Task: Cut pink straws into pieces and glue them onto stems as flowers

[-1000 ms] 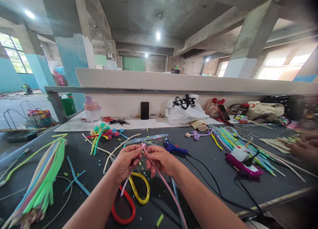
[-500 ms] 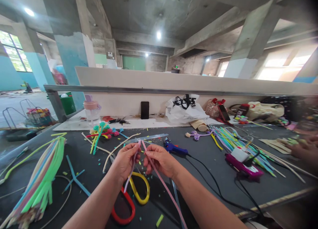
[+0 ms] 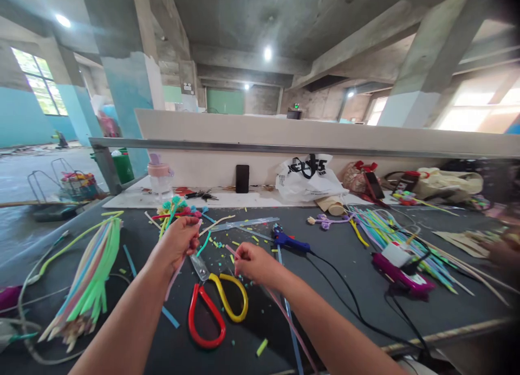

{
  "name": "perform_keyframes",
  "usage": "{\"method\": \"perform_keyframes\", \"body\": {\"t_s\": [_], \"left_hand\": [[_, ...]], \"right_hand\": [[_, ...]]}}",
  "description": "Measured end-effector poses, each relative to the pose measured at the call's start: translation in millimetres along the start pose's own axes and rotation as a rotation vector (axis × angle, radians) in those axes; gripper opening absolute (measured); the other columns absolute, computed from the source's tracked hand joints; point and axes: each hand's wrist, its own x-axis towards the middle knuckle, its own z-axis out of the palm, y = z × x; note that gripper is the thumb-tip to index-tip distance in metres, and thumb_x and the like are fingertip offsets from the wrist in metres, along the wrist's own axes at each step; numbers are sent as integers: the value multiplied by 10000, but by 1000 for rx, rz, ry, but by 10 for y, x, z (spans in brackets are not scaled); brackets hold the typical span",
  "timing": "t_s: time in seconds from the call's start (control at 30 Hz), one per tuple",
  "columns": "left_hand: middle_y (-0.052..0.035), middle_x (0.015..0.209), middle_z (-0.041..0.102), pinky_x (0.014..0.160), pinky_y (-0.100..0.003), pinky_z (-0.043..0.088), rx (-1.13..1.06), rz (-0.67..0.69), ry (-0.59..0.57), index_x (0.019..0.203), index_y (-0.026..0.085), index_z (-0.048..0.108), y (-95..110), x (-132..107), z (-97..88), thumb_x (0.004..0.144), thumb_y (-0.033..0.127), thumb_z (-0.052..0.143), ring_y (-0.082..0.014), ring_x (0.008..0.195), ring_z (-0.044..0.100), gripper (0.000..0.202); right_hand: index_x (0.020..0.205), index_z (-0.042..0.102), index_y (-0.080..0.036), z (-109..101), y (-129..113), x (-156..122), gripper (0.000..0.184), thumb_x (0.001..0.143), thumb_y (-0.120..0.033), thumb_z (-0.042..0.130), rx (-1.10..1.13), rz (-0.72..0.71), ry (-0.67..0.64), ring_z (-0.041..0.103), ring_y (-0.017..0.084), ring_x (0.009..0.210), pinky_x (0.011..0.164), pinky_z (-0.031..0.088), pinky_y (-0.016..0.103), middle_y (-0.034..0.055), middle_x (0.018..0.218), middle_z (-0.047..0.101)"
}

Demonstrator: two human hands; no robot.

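My left hand [image 3: 177, 241] is closed on a short lilac pipe-cleaner piece [image 3: 173, 280] that hangs down below the fist. My right hand [image 3: 252, 262] pinches the end of a long pink pipe cleaner [image 3: 286, 318], which trails back along my right forearm. The two hands are apart over the dark table [image 3: 333, 293]. Between and below them lie scissors [image 3: 215, 302] with one red and one yellow handle loop. A blue glue gun [image 3: 289, 239] rests just beyond my right hand.
A bundle of coloured pipe cleaners [image 3: 91, 277] lies at the left, another bundle [image 3: 390, 231] at the right by a magenta glue gun [image 3: 400, 275] with black cords. A phone [image 3: 242, 178], a white bag [image 3: 309, 177] and a pink-lidded bottle [image 3: 160, 175] stand at the back. Another person's hand [image 3: 501, 250] is at the far right.
My hands were together on one pink pipe cleaner; now they have pulled apart, the left moving left with a short piece, the right keeping the long one. The camera shifted slightly.
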Motion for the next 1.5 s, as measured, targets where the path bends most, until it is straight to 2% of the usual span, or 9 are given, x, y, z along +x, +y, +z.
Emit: {"method": "perform_keyframes", "body": {"t_s": [0.23, 0.4, 0.53, 0.77, 0.9, 1.07, 1.27, 1.4, 1.5], "left_hand": [[84, 417, 440, 370, -214, 305, 488, -24, 257, 890, 176, 532, -434, 99, -311, 751, 199, 596, -101, 326, 437, 154], [-61, 1017, 596, 718, -347, 500, 691, 60, 226, 1064, 157, 549, -572, 156, -264, 839, 293, 524, -168, 845, 593, 265], [-83, 1133, 558, 795, -408, 486, 774, 114, 142, 1120, 163, 529, -609, 178, -226, 845, 301, 512, -199, 951, 569, 308], [-83, 1128, 560, 788, -402, 489, 854, 133, 58, 1121, 164, 528, -631, 153, -314, 847, 304, 509, -196, 942, 572, 308], [-78, 1125, 562, 788, -405, 488, 881, 182, 14, 1115, 165, 530, -586, 120, -258, 848, 308, 506, -193, 940, 572, 304], [-105, 1010, 602, 880, -359, 403, 848, 328, 4, 891, 133, 634, -314, -107, -111, 729, 123, 613, -227, 975, 552, 164], [-51, 891, 624, 717, -276, 427, 545, 487, -9, 905, 213, 621, -252, -954, 189, 753, 160, 514, -185, 804, 572, 193], [11, 619, 541, 543, -231, 378, 98, 259, -109, 713, 205, 591, -509, -1377, 331, 693, 197, 595, -130, 571, 486, 22], [24, 616, 511, 533, -221, 374, -253, -33, -244, 740, 197, 554, -530, -1506, 372, 718, 333, 606, -102, 540, 473, 147]], "right_hand": [[817, 548, -174, 395, -240, -283, 217, 648, -305, 584, -522, -68, 5, 607, 275, 768, 621, 386, 318, 104, 801, 648], [1087, 468, -138, 608, -339, -277, 447, 655, -224, 544, -650, -58, 10, 603, 340, 866, 671, 401, 379, 172, 906, 644], [1171, 411, -132, 618, -344, -250, 610, 580, -144, 561, -626, 30, 12, 595, 344, 884, 673, 404, 380, 174, 913, 636], [1060, 463, -209, -59, -408, -485, 459, 603, -237, 502, -220, 267, -175, 584, 163, 594, 471, 406, 238, 46, 779, 621], [899, 496, -202, -304, -414, -774, 273, 633, -257, 524, 226, 223, -274, 451, 55, 472, 427, 313, 152, -22, 696, 542], [865, 533, -165, -203, -347, -932, 288, 648, -291, 676, 926, 88, -274, 273, 28, 439, 398, 189, 161, -47, 613, 426], [898, 571, -168, 52, -481, -861, 255, 645, -148, 585, 1192, -142, -86, 339, 63, 540, 487, 309, 172, 12, 794, 499], [873, 561, -181, 233, -609, -793, 242, 633, -188, 527, 1307, -174, 29, 390, 101, 586, 551, 370, 209, 7, 735, 464], [846, 536, -205, 386, -634, -753, 226, 622, -184, 511, 1313, -249, 92, 389, 113, 591, 571, 381, 230, -4, 706, 440]]}}
